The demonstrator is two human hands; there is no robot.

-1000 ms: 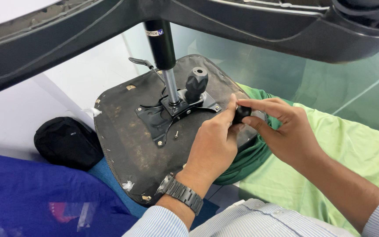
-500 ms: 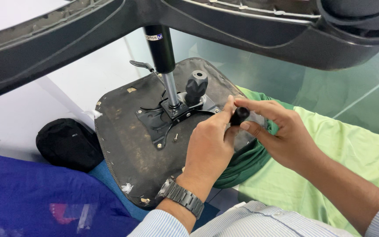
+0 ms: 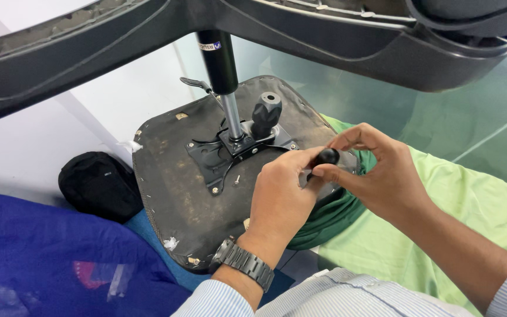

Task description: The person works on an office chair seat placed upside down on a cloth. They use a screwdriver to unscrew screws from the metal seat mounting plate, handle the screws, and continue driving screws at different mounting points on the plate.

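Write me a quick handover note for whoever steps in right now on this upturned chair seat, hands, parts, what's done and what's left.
Left hand: rests on the seat underside, fingers at the small black knob.
Right hand: pinches that knob from the other side.
Parts: metal mechanism plate sits on the underside, gas cylinder standing in it, bigger black knob beside the cylinder. Seat lies on green cloth.
Done: plate appears screwed on, cylinder in.
Left: small knob at the lever end is in hand; whether it is tight cannot be told.

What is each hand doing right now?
Left hand: closed, fingertips on the black knob.
Right hand: pinching the same black knob.
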